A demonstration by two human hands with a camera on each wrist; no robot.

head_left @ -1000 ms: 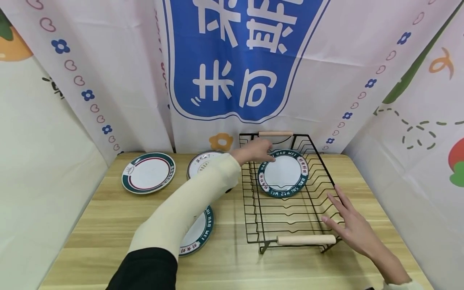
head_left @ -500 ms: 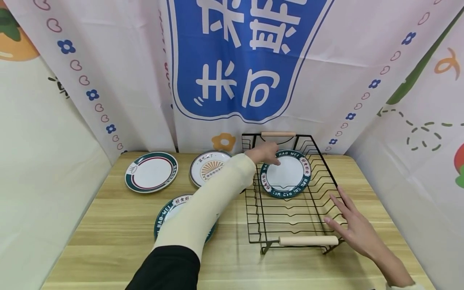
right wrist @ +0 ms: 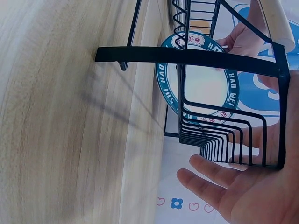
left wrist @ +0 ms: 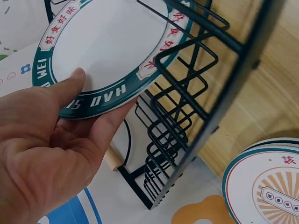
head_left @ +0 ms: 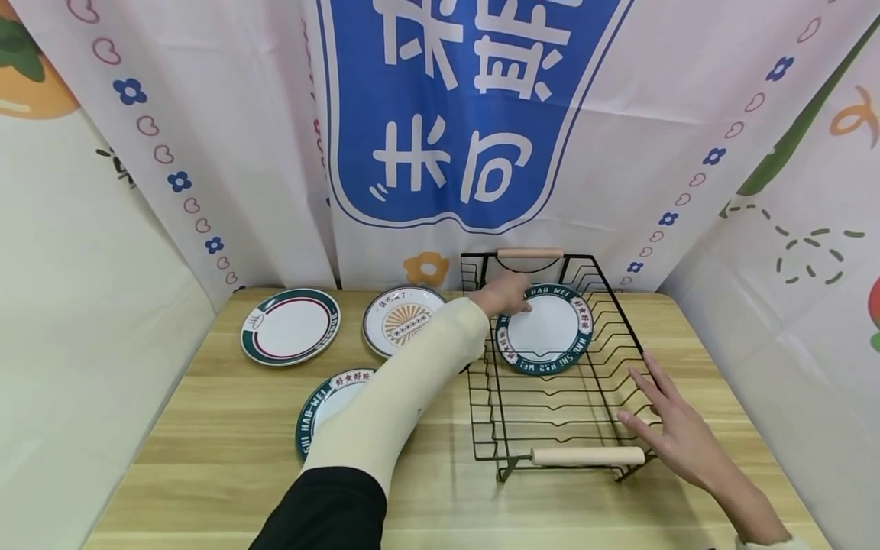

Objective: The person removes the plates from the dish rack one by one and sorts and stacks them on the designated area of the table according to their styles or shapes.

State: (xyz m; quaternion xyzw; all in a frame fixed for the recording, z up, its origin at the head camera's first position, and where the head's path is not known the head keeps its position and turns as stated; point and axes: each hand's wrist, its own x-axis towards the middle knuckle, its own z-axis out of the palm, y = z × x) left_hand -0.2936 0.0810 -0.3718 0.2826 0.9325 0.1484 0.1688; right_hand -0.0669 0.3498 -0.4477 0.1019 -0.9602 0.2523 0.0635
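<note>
A round plate (head_left: 545, 330) with a white middle and a green lettered rim stands tilted in the far part of the black wire dish rack (right wrist: 140, 54). My left hand (head_left: 505, 294) pinches this plate at its upper left rim, with the thumb on the face and the fingers behind, as the left wrist view shows. On the opposite side, my right hand (head_left: 677, 431) rests along the rack's right rail near the front, its fingers spread and fairly straight. In the right wrist view the rack's wires partly cover the plate.
Left of the rack lie a green-and-red rimmed plate (head_left: 291, 327), a plate with an orange sunburst (head_left: 406, 317) and a green lettered plate (head_left: 323, 405) partly under my left sleeve. Wooden handles (head_left: 587, 456) cap the rack's ends. A printed curtain (head_left: 440, 183) hangs behind.
My left hand stays on the rim of the plate in the rack. The view has shifted slightly, and my left forearm now covers less of the sunburst plate. My right hand keeps its place.
</note>
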